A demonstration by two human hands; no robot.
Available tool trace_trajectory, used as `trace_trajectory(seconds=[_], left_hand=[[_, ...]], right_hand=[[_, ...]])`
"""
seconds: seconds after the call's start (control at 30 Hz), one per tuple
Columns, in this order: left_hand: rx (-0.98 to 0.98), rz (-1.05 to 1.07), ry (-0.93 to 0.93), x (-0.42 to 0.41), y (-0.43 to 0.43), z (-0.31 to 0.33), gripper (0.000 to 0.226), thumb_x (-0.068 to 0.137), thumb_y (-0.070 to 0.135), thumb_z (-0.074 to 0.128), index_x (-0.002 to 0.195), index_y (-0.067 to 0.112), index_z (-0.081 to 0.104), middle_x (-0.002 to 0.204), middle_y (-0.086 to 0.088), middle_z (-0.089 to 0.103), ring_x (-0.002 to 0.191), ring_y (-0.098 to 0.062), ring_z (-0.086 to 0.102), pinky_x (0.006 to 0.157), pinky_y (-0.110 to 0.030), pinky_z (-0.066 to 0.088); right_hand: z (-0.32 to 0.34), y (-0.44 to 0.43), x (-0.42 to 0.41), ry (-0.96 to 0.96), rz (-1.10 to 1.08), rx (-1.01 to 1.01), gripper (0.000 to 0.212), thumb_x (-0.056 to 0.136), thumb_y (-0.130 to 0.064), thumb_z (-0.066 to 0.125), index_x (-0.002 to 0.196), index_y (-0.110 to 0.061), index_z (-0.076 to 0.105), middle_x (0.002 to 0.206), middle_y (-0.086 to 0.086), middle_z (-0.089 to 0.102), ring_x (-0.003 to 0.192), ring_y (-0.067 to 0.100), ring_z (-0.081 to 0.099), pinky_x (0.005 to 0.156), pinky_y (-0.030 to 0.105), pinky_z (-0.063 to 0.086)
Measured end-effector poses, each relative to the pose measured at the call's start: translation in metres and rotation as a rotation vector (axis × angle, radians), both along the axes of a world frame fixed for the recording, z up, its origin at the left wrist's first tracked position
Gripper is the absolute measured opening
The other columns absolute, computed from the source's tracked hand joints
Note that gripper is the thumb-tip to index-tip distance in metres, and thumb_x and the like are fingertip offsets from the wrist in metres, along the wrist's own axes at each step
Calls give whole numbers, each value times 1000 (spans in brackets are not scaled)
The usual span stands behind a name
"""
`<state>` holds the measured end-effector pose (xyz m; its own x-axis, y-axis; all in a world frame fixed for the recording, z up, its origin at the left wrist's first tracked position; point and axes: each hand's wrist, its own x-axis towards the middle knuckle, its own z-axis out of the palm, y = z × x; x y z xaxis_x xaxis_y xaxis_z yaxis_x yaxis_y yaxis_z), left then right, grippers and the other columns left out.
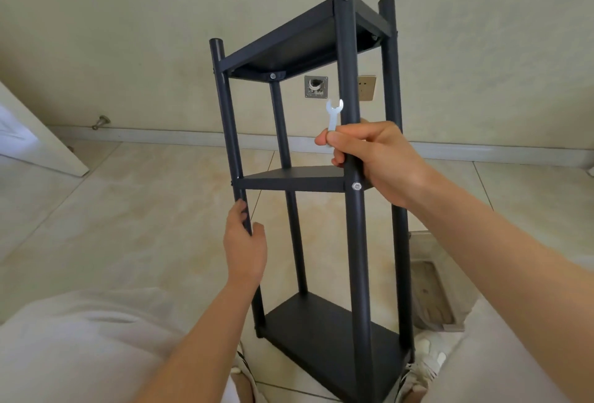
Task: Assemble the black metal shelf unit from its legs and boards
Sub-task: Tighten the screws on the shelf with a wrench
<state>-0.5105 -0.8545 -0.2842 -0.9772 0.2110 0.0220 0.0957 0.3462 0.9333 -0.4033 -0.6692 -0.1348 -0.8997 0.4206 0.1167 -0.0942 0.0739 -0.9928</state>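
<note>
Both hands are on the black shelf unit [321, 184], standing on the tile floor [128, 209]: left hand [246, 248] wraps one leg [236, 190], right hand [376, 158] grips another leg [352, 81] while pinching a small wrench [333, 113].

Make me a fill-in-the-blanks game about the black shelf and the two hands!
1. The right hand pinches a small silver ____ against the front leg.
2. The shelf unit has ____ boards fitted.
3. The left hand grips another black ____ lower down.

Missing words: wrench; three; leg.
</note>
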Motion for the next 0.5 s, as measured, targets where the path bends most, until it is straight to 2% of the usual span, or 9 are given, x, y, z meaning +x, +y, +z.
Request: trace_trajectory(seconds=[0.13,0.23,0.3,0.37,0.5], left_hand=[[89,-220,17,42,17,19,31,104,18,50,134,26,56,132,13,58,123,-3,54,101,-11,41],[177,-302,-2,71,25,33,27,106,32,44,130,30,55,118,25,62,112,8,57,87,0,41],[238,-323,-26,82,28,40,29,104,43,37,127,35,53,109,23,63,105,2,62,85,-6,46],[289,-327,-52,86,30,46,32,95,55,33,118,42,51,107,13,66,92,-10,69,79,-14,53],[231,-334,0,91,35,51,33,84,64,40,110,46,47,89,8,64,69,-15,66,64,-20,56]], right_hand=[[2,-13,-13,-3,-7,65,39,94,-21,64,60,-37,75,97,-5,75,82,26,58,70,18,52],[4,-20,-23,-16,-26,85,34,95,-22,64,66,-36,76,88,-13,74,68,6,58,57,12,47],[4,-22,-28,-14,-44,96,28,95,-22,64,72,-34,77,93,-11,74,66,2,58,58,13,48],[3,-25,-31,-7,-53,115,26,94,-22,64,76,-34,77,106,2,70,70,2,60,62,13,49],[1,-31,-33,8,-72,142,17,94,-18,64,88,-26,78,111,13,64,72,-4,61,64,11,50]])
